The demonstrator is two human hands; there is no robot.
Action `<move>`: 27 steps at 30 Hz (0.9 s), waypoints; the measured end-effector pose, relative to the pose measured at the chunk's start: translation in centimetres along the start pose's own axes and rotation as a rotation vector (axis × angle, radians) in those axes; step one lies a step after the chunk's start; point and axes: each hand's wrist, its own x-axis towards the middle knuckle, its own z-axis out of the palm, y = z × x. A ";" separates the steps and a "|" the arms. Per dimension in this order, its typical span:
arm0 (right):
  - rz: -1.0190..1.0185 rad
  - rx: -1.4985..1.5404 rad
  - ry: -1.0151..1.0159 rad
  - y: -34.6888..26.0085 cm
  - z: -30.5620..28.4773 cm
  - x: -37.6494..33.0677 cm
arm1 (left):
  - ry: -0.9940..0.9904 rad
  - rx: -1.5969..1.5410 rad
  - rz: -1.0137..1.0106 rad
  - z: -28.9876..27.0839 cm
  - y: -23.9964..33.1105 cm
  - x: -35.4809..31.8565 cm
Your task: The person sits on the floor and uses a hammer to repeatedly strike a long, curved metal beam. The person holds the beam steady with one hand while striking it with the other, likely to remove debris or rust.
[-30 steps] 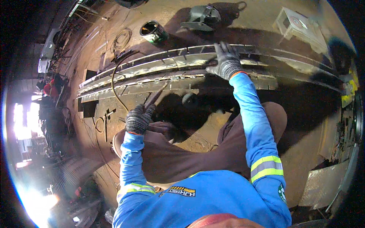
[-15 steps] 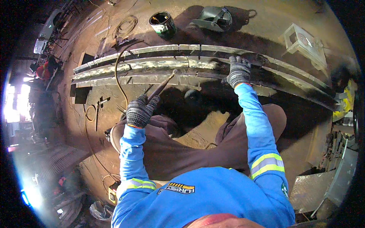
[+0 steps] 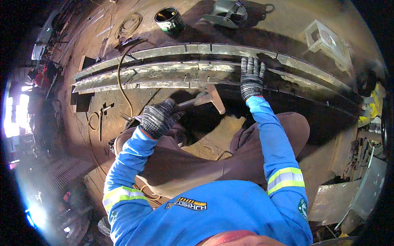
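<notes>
My left hand [image 3: 158, 118], in a grey striped knit glove, is closed round the handle of a chipping hammer [image 3: 214, 99]. The hammer's rust-brown head lies crosswise over the shaded gap just below the near edge of a long notched steel beam [image 3: 164, 74]; whether it touches the beam I cannot tell. On the beam, right of the middle, my gloved right hand [image 3: 252, 80] rests flat with its fingers stretched away from me. Pale, scraped patches run along the steel.
Beyond the beam stand a black bucket [image 3: 169, 21], a welding helmet [image 3: 227, 14] and a pale box-like frame [image 3: 326, 41]. A cable [image 3: 120, 78] crosses the beam's left part. Small metal pieces [image 3: 106, 110] lie at left. Sheet metal [image 3: 336, 201] lies at lower right.
The hammer has turned, so its head now shows broadside, lower and to the right. My right hand's fingers have straightened, and it has shifted slightly left on the beam.
</notes>
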 end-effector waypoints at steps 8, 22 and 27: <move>-0.050 0.024 -0.111 1.3 -0.6 2.7 | -0.103 0.126 -0.080 0.1 -5.8 5.3; -0.115 0.047 -0.260 7.3 -1.7 3.5 | -0.220 0.420 -0.008 4.9 -7.4 11.0; -0.128 -0.029 -0.354 6.9 -3.5 3.3 | 0.063 0.089 0.611 3.7 -4.6 10.1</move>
